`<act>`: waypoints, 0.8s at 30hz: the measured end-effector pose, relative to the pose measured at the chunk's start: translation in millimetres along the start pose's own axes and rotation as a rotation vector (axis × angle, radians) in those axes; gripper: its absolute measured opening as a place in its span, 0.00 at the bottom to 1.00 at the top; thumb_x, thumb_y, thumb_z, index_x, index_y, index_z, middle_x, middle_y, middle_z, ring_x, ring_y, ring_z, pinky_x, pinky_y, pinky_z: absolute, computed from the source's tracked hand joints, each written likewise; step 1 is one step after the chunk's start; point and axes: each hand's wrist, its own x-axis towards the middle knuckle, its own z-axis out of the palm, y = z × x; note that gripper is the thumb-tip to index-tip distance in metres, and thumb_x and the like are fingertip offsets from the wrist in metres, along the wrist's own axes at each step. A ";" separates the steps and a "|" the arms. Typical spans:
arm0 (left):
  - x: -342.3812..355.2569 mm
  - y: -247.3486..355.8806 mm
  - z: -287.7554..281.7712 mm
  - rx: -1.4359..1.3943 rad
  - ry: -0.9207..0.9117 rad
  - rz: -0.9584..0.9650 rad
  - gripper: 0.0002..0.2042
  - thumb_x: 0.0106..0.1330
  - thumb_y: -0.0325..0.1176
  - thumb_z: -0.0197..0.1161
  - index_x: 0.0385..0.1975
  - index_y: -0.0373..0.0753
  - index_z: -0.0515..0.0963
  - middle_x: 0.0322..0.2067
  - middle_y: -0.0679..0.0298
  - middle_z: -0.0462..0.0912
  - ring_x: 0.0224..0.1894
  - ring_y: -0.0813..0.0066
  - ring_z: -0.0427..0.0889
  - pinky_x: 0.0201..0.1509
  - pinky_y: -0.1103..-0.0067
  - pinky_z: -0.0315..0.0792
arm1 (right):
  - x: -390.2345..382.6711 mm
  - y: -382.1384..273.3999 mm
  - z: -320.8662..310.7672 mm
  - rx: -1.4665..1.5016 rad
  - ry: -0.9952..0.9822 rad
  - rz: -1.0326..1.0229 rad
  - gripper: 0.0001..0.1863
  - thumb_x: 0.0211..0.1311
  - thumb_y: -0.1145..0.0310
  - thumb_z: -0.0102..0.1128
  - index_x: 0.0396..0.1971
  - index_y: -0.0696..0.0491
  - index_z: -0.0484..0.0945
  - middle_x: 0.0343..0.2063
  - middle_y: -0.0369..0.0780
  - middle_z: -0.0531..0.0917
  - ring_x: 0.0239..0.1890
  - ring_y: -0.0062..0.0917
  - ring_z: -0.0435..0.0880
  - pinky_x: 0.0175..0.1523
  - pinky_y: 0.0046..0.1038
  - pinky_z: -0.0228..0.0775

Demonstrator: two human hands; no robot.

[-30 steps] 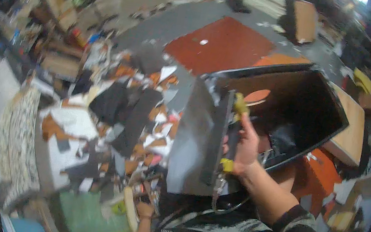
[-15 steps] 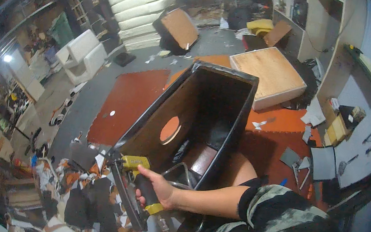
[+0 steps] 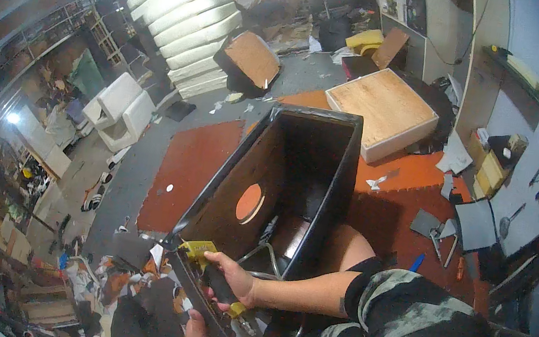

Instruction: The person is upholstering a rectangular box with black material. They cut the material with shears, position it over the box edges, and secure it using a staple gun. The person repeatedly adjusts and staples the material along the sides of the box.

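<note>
My right hand is closed round the black grip of a yellow-and-black nail gun, held at the near end of a black-covered open box. My left hand is at the bottom edge, its thumb against the gun's long magazine and its other fingers mostly hidden. The box is brown inside, with a round hole in one side. A clear hose loops beside the gun. My bare leg shows right of the box.
A wooden-topped padded piece lies beyond the box on mats. White foam slabs are stacked behind. Fabric scraps cover the lower left. Shelving stands at back right; cutting tools lie at right.
My view has swung right and up. The gun and my right hand now sit lower in view, the box appears more upright, and my left hand has come up to the magazine.
</note>
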 end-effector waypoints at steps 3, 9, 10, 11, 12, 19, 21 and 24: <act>-35.3 5.9 58.5 -0.063 -0.097 0.328 0.28 0.81 0.56 0.56 0.73 0.46 0.73 0.64 0.51 0.81 0.30 0.78 0.78 0.42 0.73 0.79 | -4.8 3.7 10.5 0.013 0.044 0.001 0.33 0.70 0.32 0.52 0.36 0.50 0.84 0.19 0.34 0.77 0.16 0.22 0.75 0.15 0.25 0.65; -73.7 39.7 59.9 0.241 -0.190 0.283 0.34 0.64 0.42 0.75 0.69 0.40 0.73 0.41 0.65 0.84 0.34 0.81 0.80 0.41 0.77 0.77 | -4.7 3.1 -3.1 -0.127 0.056 0.014 0.36 0.69 0.30 0.50 0.38 0.52 0.86 0.21 0.36 0.81 0.18 0.25 0.79 0.21 0.25 0.71; -82.2 47.7 49.9 0.264 -0.179 0.354 0.33 0.65 0.37 0.75 0.69 0.38 0.71 0.39 0.66 0.81 0.34 0.80 0.79 0.42 0.76 0.78 | -4.8 3.4 4.4 -0.129 0.126 -0.031 0.36 0.69 0.30 0.49 0.39 0.52 0.86 0.22 0.36 0.82 0.20 0.25 0.80 0.24 0.26 0.73; -90.7 55.7 40.3 0.262 -0.148 0.439 0.32 0.65 0.32 0.75 0.69 0.37 0.70 0.37 0.66 0.79 0.34 0.79 0.78 0.44 0.74 0.78 | -4.4 5.9 9.0 -0.131 0.197 -0.077 0.37 0.69 0.30 0.49 0.40 0.52 0.87 0.23 0.36 0.83 0.21 0.24 0.81 0.28 0.26 0.74; -95.7 64.1 33.3 0.237 -0.120 0.527 0.32 0.66 0.27 0.75 0.69 0.35 0.69 0.35 0.66 0.77 0.33 0.78 0.77 0.45 0.73 0.79 | 0.9 7.8 -5.8 -0.145 0.168 -0.074 0.36 0.69 0.31 0.49 0.41 0.51 0.87 0.23 0.35 0.84 0.23 0.24 0.82 0.32 0.27 0.74; -106.4 107.0 92.1 0.329 0.408 0.744 0.14 0.83 0.37 0.59 0.53 0.33 0.83 0.27 0.72 0.78 0.29 0.84 0.74 0.37 0.84 0.71 | -6.4 3.4 9.4 -0.118 0.165 -0.084 0.35 0.72 0.32 0.47 0.35 0.50 0.87 0.18 0.36 0.83 0.20 0.22 0.80 0.29 0.25 0.73; -91.9 103.2 99.1 0.301 0.398 0.712 0.13 0.81 0.34 0.62 0.53 0.32 0.85 0.32 0.69 0.83 0.30 0.87 0.77 0.36 0.85 0.74 | -5.6 3.2 2.6 -0.101 0.141 -0.092 0.35 0.72 0.32 0.47 0.38 0.50 0.87 0.18 0.35 0.82 0.20 0.22 0.79 0.29 0.25 0.72; -69.1 91.4 98.1 0.387 0.398 0.777 0.12 0.79 0.32 0.66 0.52 0.31 0.85 0.32 0.69 0.86 0.31 0.89 0.79 0.36 0.86 0.75 | -3.7 4.7 5.7 -0.087 0.135 -0.101 0.34 0.72 0.32 0.47 0.40 0.50 0.87 0.19 0.35 0.82 0.20 0.21 0.79 0.28 0.25 0.72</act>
